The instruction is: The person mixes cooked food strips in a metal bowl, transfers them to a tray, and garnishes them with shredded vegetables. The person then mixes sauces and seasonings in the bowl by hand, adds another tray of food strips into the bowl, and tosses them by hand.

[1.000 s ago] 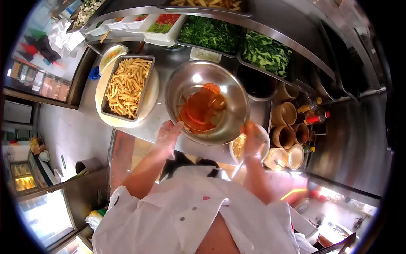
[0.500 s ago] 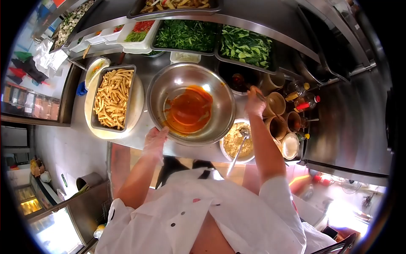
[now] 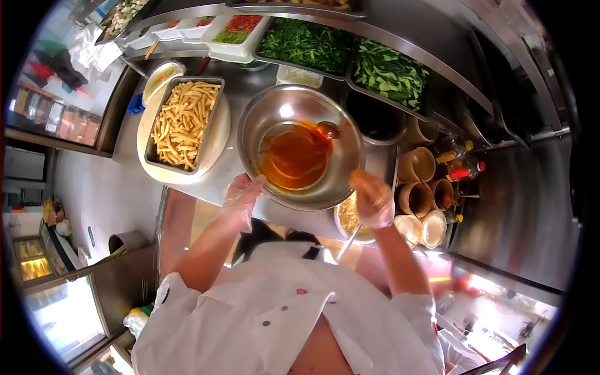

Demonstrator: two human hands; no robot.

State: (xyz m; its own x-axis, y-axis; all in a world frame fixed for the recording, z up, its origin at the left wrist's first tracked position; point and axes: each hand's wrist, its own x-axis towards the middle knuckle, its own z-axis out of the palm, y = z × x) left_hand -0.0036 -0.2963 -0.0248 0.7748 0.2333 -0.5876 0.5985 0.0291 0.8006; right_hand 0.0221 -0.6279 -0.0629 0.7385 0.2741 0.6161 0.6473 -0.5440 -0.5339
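Note:
A wide steel mixing bowl (image 3: 256, 106) stands on the counter with reddish-orange sauce (image 3: 294, 156) pooled at its bottom. My left hand (image 3: 242, 199), in a clear plastic glove, is closed on the bowl's near-left rim. At the bowl's right side is my gloved right hand (image 3: 375, 203), blurred by motion, its fingers wrapped round the handle of a ladle. The ladle's head (image 3: 328, 130) is inside the bowl, over the right edge of the sauce. Partly hidden under my right hand is a white bowl of pale chopped food (image 3: 347, 214) with a metal spoon (image 3: 350, 240) in it.
Left stands a tray of pale fried strips (image 3: 185, 125) on a round board (image 3: 219, 134). Behind are trays of chopped greens (image 3: 306, 47) and leafy greens (image 3: 392, 76). A dark pot (image 3: 375, 119), brown containers (image 3: 417, 164) and bottles (image 3: 462, 169) line the right side.
My right hand has brought the ladle from the dark pot leftward and nearer, and its head is now in the mixing bowl. My left hand still holds the rim. The view has shifted.

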